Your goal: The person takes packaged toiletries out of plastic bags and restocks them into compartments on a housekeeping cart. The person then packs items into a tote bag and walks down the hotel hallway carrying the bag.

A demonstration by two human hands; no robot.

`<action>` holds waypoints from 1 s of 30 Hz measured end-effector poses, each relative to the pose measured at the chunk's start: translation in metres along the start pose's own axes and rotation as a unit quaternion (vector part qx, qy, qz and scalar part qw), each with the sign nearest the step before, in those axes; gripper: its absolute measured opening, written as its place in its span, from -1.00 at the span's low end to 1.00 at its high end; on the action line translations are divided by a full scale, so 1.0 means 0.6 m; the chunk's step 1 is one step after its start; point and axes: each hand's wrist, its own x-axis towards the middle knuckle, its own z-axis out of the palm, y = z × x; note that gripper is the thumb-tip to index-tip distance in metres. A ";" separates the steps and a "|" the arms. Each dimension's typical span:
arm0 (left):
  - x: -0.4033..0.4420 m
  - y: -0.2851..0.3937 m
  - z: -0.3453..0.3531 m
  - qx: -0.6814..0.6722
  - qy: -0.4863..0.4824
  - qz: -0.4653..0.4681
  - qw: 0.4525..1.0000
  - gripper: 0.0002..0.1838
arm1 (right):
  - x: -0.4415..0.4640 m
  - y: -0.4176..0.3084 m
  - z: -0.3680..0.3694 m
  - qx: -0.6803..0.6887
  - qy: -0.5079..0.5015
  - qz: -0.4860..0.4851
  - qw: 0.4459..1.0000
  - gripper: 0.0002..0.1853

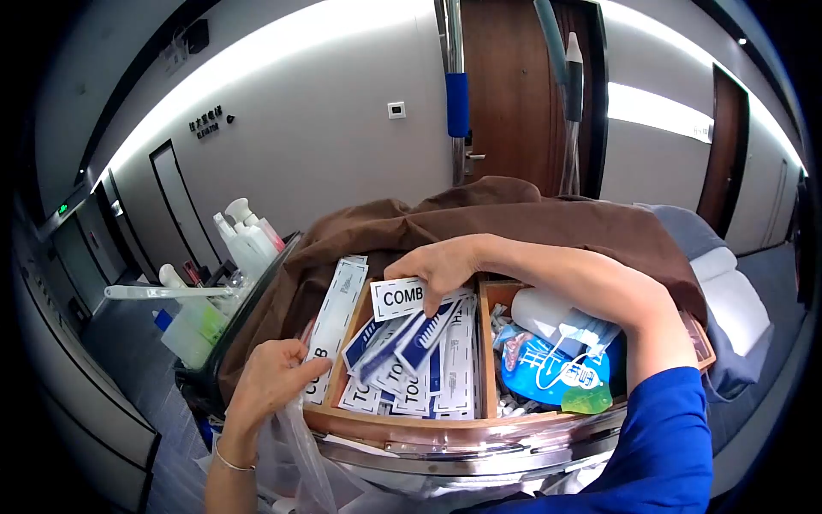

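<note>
My left hand is at the left edge of a wooden tray, its thumb and fingers closed on the lower end of a long white comb packet. Just below that hand hangs a clear plastic bag. My right hand reaches in from the right over the tray's middle compartment and pinches a white packet marked COMB. Under its fingers lie blue-and-white striped packets, jumbled with several white packets whose lettering is partly covered.
The right compartment holds a blue printed pouch, a white roll and a green item. Brown cloth drapes behind. Spray bottles and a white-handled brush stand left. Poles rise before a wooden door.
</note>
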 end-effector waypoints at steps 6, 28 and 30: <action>0.002 -0.007 0.005 -0.009 0.008 -0.020 1.000 -0.61 | 0.023 0.028 0.013 -0.051 0.018 -0.026 0.998 -0.66; 0.002 -0.007 0.004 -0.014 0.011 -0.010 1.000 -0.60 | -0.024 0.029 0.001 -0.276 -0.042 -0.052 0.959 -0.60; 0.002 -0.008 0.003 -0.016 0.006 -0.018 1.000 -0.60 | -0.028 0.023 -0.015 -0.272 -0.052 -0.040 0.960 -0.61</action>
